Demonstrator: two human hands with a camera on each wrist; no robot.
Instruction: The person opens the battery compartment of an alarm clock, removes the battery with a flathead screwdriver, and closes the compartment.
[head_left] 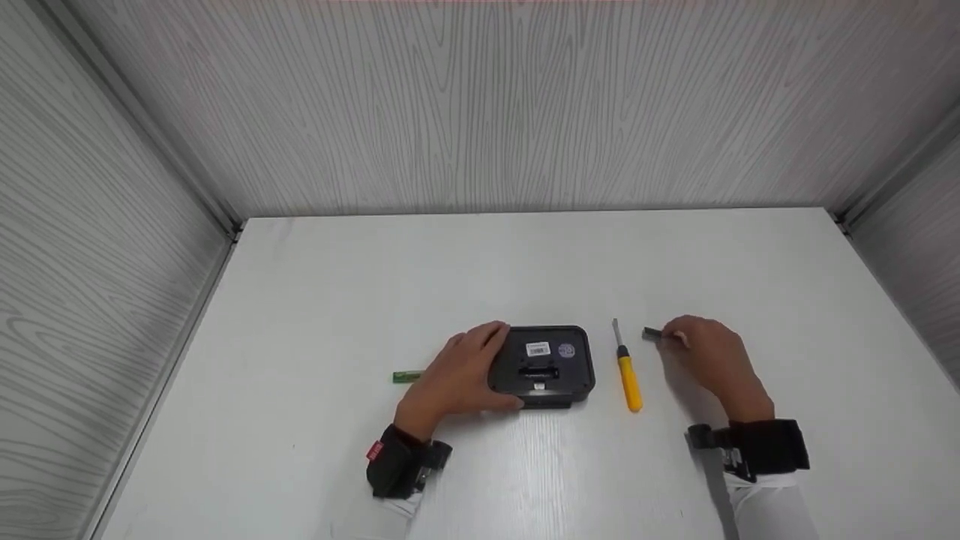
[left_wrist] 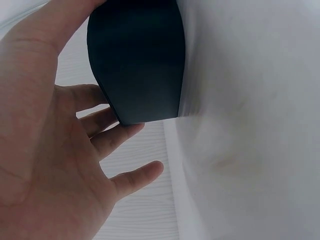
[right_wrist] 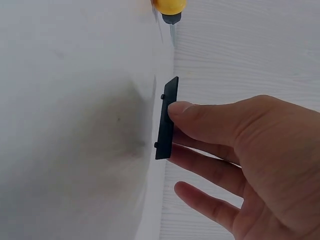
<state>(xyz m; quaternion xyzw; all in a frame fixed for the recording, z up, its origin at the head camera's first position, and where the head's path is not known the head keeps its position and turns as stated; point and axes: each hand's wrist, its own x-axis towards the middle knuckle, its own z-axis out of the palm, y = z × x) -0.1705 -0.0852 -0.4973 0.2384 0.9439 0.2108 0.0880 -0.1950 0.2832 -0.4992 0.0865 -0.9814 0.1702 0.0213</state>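
A black rounded-rectangular device [head_left: 555, 367] lies on the table with a white label, a round sticker and an open slot-like compartment facing up. My left hand [head_left: 465, 371] grips its left end, thumb along the near edge and fingers at the far edge. In the left wrist view, the smooth dark end of the device [left_wrist: 140, 65] stands between thumb and fingers. My right hand [head_left: 709, 360] pinches a small black battery cover [right_wrist: 167, 120] with two little tabs along one edge, holding it close over the table to the right of the device.
A screwdriver [head_left: 630, 379] with a yellow handle lies between the device and my right hand, its tip pointing away. Partly hidden behind my left hand is a green strip-shaped object [head_left: 406, 376]. Grey wood-grain panels [head_left: 480, 112] wall the white table [head_left: 337, 285] at back and sides.
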